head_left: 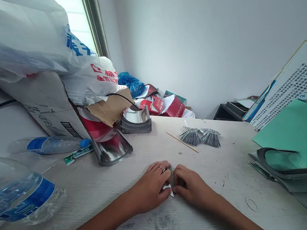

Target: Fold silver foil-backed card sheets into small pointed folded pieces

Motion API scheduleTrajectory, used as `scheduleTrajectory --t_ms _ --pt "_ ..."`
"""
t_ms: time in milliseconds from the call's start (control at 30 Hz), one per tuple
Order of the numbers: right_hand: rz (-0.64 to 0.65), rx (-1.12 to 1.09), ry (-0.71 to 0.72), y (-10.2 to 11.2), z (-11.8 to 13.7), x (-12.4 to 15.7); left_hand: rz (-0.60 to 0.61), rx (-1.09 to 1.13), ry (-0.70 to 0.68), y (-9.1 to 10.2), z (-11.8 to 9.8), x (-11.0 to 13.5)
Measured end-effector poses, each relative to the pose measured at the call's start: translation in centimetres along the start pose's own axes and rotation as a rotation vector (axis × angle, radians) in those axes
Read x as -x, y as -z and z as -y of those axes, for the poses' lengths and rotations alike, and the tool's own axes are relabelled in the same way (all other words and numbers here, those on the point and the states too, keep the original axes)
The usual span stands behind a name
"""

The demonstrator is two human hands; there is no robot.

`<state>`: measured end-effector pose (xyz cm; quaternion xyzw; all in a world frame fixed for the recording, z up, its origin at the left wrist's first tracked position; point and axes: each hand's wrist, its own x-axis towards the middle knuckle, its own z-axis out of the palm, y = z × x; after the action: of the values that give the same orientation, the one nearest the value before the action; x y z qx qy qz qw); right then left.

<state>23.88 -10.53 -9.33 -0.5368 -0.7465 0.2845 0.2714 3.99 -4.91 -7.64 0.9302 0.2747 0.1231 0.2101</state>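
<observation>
Both of my hands rest on the pale wooden table, pinching a small folded piece of silver foil paper between them. My left hand, with a ring on one finger, has its fingers curled over the paper's left side. Closed on the right side of the paper is my right hand. Most of the paper is hidden under the fingers. Beyond the hands lie two finished silver pleated fans and a thin wooden stick.
A stack of curved silver sheets sits behind, near a cardboard box and plastic bags. Two plastic bottles lie at the left. Green and silver sheets pile up at the right, and a rubber band lies nearby.
</observation>
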Motion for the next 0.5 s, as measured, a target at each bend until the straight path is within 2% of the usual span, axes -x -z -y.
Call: scheduleTrajectory --t_ms 333,500 --pt "0.063 -0.019 0.084 1.0 0.3 0.4 -0.039 0.006 0.008 -0.2 0.0 -0.3" --pt "0.045 -0.017 0.065 0.8 0.3 0.4 -0.078 0.003 0.02 -0.7 -0.2 -0.3"
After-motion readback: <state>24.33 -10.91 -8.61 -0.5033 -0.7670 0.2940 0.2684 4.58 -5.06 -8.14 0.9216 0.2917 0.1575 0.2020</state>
